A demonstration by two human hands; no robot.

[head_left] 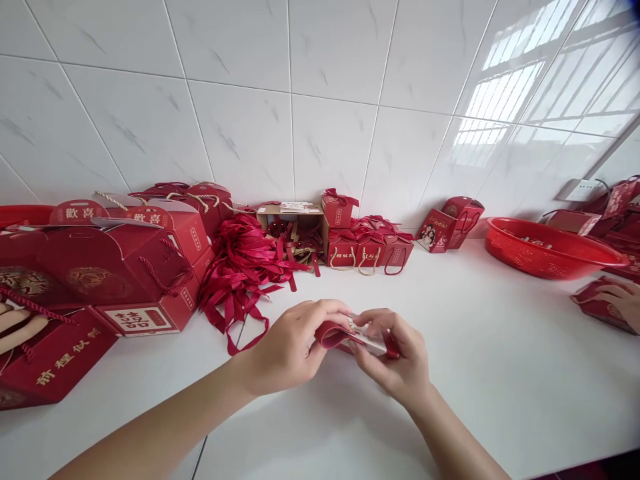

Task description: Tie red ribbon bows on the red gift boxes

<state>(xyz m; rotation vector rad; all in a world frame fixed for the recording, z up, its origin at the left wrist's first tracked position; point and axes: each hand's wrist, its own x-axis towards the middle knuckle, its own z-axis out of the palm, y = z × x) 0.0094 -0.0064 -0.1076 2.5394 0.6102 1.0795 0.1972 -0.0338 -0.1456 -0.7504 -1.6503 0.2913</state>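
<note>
Between my two hands is a small red gift box point(331, 335) of thin card, partly folded, with a curled red edge and a pale printed face. My left hand point(290, 343) is closed on its left end, with the fingers over the top and the thumb below. My right hand point(397, 357) pinches the right part near the pale face. Both hands hold it just above the white tabletop, and the fingers hide much of its shape. Beyond my left hand lies a heap of dark red ribbons point(245, 257).
Large red gift boxes point(145, 263) are stacked at the left, where another person's hand point(20, 327) shows. Small finished-looking boxes point(367, 250) and an open carton point(290, 209) stand by the tiled wall. Right: a red basket point(545, 257) and another person's hand point(623, 303) on a box.
</note>
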